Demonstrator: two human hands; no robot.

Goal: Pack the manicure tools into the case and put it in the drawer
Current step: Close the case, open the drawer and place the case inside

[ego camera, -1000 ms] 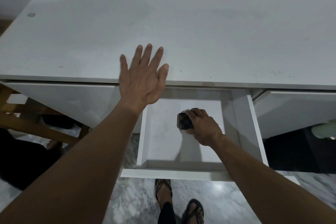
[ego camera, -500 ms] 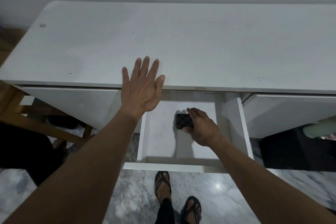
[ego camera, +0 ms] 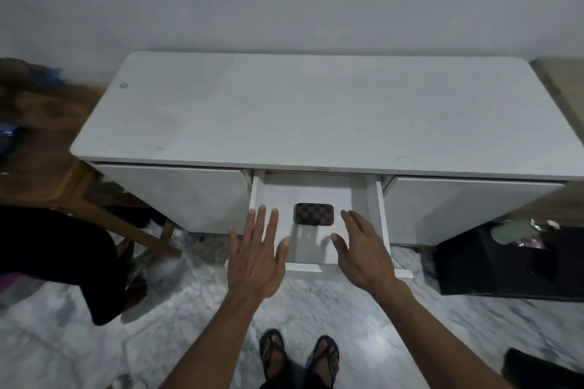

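A pale grey wall (ego camera: 284, 3) fills the top of the view, and a marbled grey-white floor (ego camera: 94, 341) fills the bottom. Against the wall stands a long white cabinet (ego camera: 316, 117) with a bare flat top and a closed white front panel on either side of the middle. Between those panels the white drawer (ego camera: 377, 215) is pulled out toward the person, open at the top, its front edge low in the view. To the left of the cabinet stands a wooden frame (ego camera: 104, 211) with dark cloth below it, and to the right sits a black box (ego camera: 505, 265) with blurred things on top. The left hand (ego camera: 254, 259) hangs over the drawer's front left corner, fingers spread and straight, palm down, holding nothing. The right hand (ego camera: 363, 254) hangs over the front right part of the drawer, likewise open and empty, fingers slightly curled. Two feet in dark sandals (ego camera: 298, 357) stand on the floor below. The manicure case (ego camera: 313, 213), a small closed rounded rectangle in a dark brown checked pattern, lies flat on the drawer floor near the middle, its long axis running left to right, parallel to the cabinet's front, apart from both hands.
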